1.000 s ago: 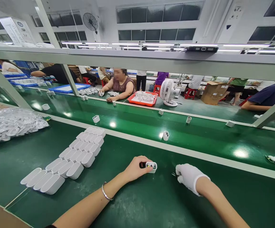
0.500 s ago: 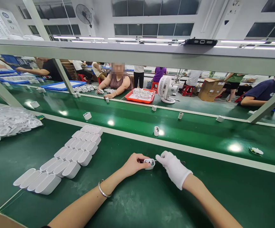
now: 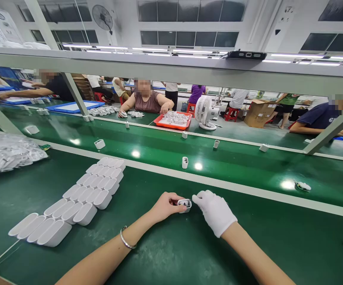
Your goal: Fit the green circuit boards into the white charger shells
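My bare left hand (image 3: pixel 167 206) is closed around a small white plastic housing (image 3: pixel 185 204), its open end facing me, held just above the green table (image 3: pixel 189 253). My right hand (image 3: pixel 214 210), in a white glove, sits right beside the housing with its fingertips pinched at its open end; what they pinch is too small to make out. A silver bracelet (image 3: pixel 125 241) rings my left wrist. To the left lie several rows of white oval housings (image 3: pixel 85 196), laid side by side.
A heap of clear-bagged white parts (image 3: pixel 5 152) lies at far left. On the green conveyor belt (image 3: pixel 248 166) beyond a white strip, single white housings (image 3: pixel 184 162) stand spaced apart. People sit across the line by a red tray (image 3: pixel 174 120) and a white desk fan (image 3: pixel 203 113).
My gloved right hand moved left from the bare table to the housing in my left hand. The housings on the conveyor belt shifted left. The view dropped slightly.
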The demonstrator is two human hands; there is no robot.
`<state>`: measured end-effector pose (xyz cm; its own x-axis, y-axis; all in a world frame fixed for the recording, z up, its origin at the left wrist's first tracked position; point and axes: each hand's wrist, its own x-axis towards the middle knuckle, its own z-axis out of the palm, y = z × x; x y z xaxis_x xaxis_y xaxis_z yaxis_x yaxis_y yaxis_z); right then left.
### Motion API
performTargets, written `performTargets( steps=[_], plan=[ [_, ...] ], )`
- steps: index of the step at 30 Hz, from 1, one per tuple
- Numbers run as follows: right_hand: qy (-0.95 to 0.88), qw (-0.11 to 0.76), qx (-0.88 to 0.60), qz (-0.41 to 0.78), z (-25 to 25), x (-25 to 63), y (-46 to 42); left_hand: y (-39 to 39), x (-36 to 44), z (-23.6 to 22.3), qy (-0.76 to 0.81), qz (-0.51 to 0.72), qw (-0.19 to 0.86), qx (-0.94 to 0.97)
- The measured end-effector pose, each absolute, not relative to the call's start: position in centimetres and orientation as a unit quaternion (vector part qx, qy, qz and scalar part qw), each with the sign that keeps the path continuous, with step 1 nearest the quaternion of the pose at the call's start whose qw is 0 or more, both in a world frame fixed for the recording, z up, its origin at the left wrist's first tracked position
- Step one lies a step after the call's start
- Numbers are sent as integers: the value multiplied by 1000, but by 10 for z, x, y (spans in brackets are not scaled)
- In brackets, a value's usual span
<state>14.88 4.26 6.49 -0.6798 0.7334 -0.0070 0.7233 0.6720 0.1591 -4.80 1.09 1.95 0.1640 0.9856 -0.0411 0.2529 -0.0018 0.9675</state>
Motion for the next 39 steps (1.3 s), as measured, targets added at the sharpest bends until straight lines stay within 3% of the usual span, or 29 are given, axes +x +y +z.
performTargets(
  steps=[8,21,30,35,39],
  plan=[
    [936,-1,346,71,56,130,41,13,-49,15,503,391,482,602],
    [948,15,312,68,68,130,49,13,-49,16,518,373,474,606],
    [906,42,420,-38,80,157,56,13,-49,20,525,360,469,612],
    [845,101,517,-91,70,166,59,14,-51,14,525,356,469,614],
    [872,-33,467,-144,57,152,46,17,-53,6,536,365,456,610]
  ],
)
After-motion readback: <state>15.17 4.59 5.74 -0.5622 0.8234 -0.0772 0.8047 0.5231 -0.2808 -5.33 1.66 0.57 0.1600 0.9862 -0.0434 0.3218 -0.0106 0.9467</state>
